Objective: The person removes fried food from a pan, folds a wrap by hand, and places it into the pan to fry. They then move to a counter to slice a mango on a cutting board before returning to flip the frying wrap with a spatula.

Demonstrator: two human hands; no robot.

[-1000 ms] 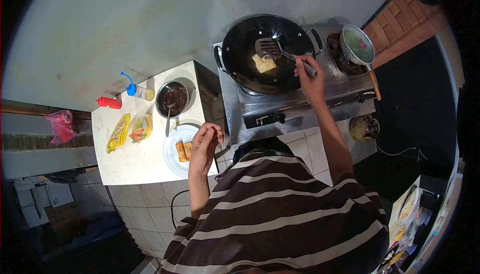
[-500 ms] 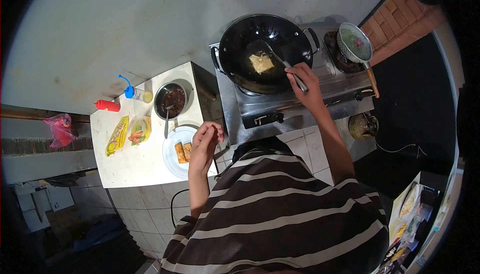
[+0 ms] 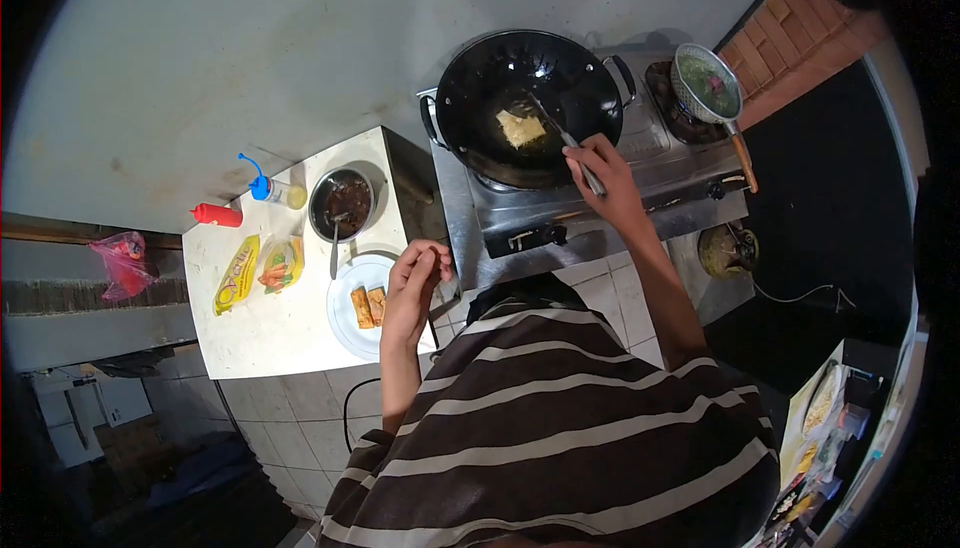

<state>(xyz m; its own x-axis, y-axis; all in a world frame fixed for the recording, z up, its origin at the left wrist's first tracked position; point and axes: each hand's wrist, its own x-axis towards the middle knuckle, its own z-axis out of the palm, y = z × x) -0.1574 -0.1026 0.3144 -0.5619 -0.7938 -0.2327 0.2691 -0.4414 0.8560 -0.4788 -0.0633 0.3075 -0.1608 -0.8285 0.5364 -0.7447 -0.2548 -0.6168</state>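
Observation:
My right hand (image 3: 610,186) is wrapped round the handle of a metal spatula (image 3: 567,135). The spatula reaches into a black wok (image 3: 480,68), its blade tilted close beside a pale, square folded fritter (image 3: 520,129) that sits in oil. Whether blade and fritter touch is hard to tell. My left hand (image 3: 412,288) hangs with loosely curled fingers near the table's right edge, and no object shows in it. Close by it is a white plate (image 3: 343,333) with golden-brown fried rolls (image 3: 366,307), partly covered by that hand.
The wok stands on a steel gas stove (image 3: 620,210). A strainer (image 3: 708,83) with greens rests over the right burner. On the white table (image 3: 280,338) are a pot of dark sauce (image 3: 341,204) with a spoon, a red bottle (image 3: 217,215), a blue-capped bottle (image 3: 277,191) and food packets (image 3: 238,275).
The spatula blade has turned more edge-on and shifted slightly right of the fritter. My right hand moved slightly left and down. My left hand stays nearly still.

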